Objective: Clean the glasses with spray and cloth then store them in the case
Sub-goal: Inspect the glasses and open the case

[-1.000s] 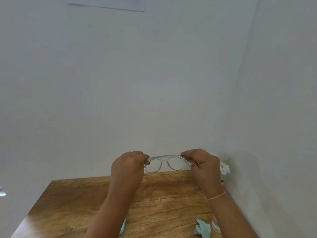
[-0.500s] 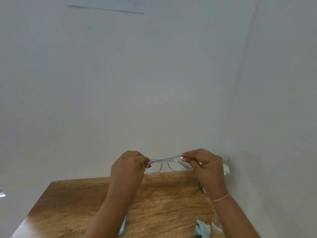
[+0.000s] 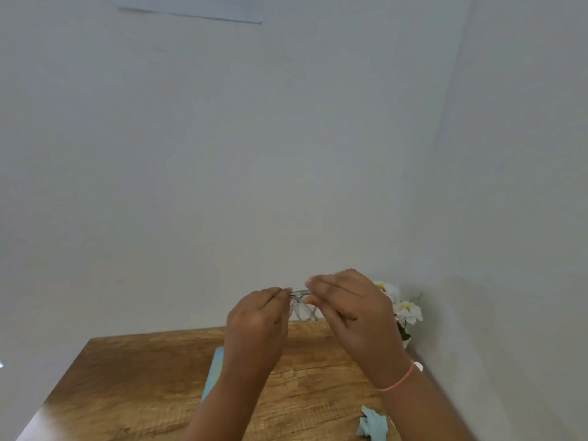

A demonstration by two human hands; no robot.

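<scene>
Glasses [image 3: 301,310] of clear plastic hung above the brown wooden bench [image 3: 143,377]; I saw my left hand [image 3: 254,323] and right hand [image 3: 353,310] each with a pinching grip on the frame.

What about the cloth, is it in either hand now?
No, the cloth lies crumpled on the table while the left hand and right hand hold the glasses.

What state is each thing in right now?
glasses, held above the table between both hands, mostly hidden
left hand, pinches one end of the frame
right hand, pinches the other end
cloth, crumpled on the table, untouched
case, lies on the table, partly behind the left forearm; open or closed unclear
flowers, upright in the corner
</scene>
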